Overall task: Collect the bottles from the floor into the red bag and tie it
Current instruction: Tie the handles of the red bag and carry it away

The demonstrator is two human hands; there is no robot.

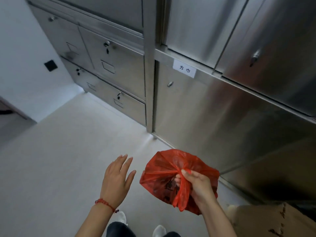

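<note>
The red plastic bag (164, 170) hangs bulging above the pale floor, its neck gathered into a bunch. My right hand (198, 187) grips that gathered neck, and the loose red ends trail down below my fingers. Dark shapes show faintly through the plastic, too dim to name. My left hand (118, 178) hovers just left of the bag with its fingers straight and spread, touching nothing. A red string bracelet circles my left wrist. No bottle lies on the visible floor.
Stainless steel cabinets (213, 106) with locks and a white paper label (184, 68) fill the wall ahead and to the right. A brown cardboard box (273, 221) sits at the lower right. A white wall (25, 65) is at left. My white shoes (159, 230) show at the bottom.
</note>
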